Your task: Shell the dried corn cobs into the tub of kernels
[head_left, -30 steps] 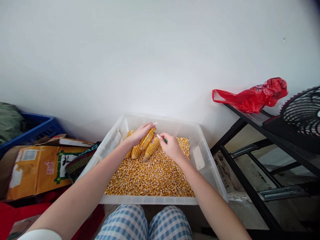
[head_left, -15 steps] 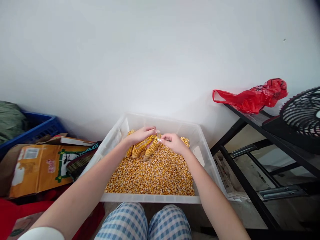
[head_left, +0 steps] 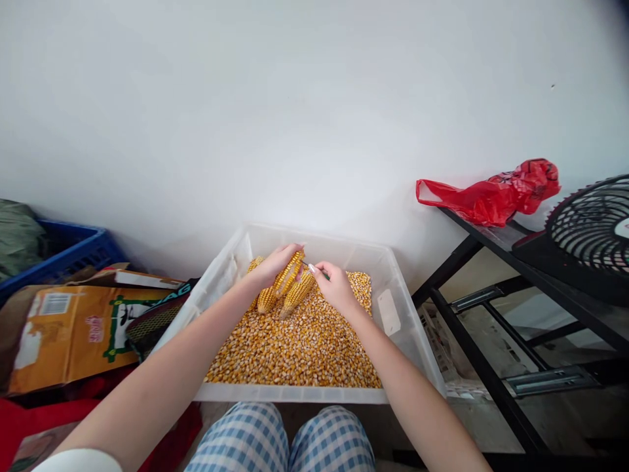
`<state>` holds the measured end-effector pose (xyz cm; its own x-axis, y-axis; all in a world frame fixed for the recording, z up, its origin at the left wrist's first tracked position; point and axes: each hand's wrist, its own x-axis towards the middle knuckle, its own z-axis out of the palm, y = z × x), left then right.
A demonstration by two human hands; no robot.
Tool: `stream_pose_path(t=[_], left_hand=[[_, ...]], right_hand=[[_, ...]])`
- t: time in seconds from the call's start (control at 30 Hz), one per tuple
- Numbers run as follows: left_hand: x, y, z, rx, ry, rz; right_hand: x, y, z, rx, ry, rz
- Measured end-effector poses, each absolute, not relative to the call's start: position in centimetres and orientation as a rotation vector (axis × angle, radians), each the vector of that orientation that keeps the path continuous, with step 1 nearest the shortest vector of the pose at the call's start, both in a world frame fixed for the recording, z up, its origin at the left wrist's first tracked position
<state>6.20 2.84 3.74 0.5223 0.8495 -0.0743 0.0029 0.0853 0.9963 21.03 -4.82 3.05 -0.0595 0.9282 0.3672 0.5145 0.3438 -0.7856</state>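
Observation:
My left hand [head_left: 281, 262] is closed around a yellow corn cob [head_left: 289, 275], which stands tilted and shows a pale strip along its side where kernels are gone. In my right hand [head_left: 335, 283] is a slim screwdriver-like tool [head_left: 305, 264] with a thin metal shaft; its dark handle is mostly hidden by my fingers. The shaft points left at the upper part of the cob. Under and beside my hands, several more corn cobs [head_left: 297, 295] rest on a deep layer of loose corn kernels [head_left: 295, 351].
The kernels fill a translucent plastic bin [head_left: 417, 347] standing against a white wall above my knees. At left are a cardboard box [head_left: 78, 334] and a blue crate [head_left: 83, 246]. To the right, a black rack [head_left: 491, 252] carries a red plastic bag [head_left: 496, 193] and a fan [head_left: 590, 226].
The cob in my left hand has turned from nearly lying to more upright, exposing its pale strip. My right hand has shifted slightly left with the tool.

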Motion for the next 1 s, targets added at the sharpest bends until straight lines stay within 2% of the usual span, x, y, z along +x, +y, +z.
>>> stream_pose_path(t=[0.2, 0.47, 0.7, 0.9, 1.0], left_hand=[[6.3, 3.1, 3.3, 1.223, 0.803, 0.749], [6.3, 3.0, 3.0, 1.213, 0.758, 0.679], [5.7, 2.8, 3.3, 1.267, 0.773, 0.429], [5.5, 2.5, 3.8, 1.346, 0.782, 0.387], [6.1, 2.5, 3.8, 1.180, 0.816, 0.484]], right_hand=[[21.1, -4.8, 3.1, -1.331, -1.655, 0.447], [21.5, -5.3, 3.7, -1.350, -1.804, 0.484], [22.9, -5.0, 4.6, -1.241, -1.869, 0.807], [22.9, -5.2, 4.9, -1.257, -1.900, 0.806], [22.1, -5.2, 4.3, -1.294, -1.832, 0.654]])
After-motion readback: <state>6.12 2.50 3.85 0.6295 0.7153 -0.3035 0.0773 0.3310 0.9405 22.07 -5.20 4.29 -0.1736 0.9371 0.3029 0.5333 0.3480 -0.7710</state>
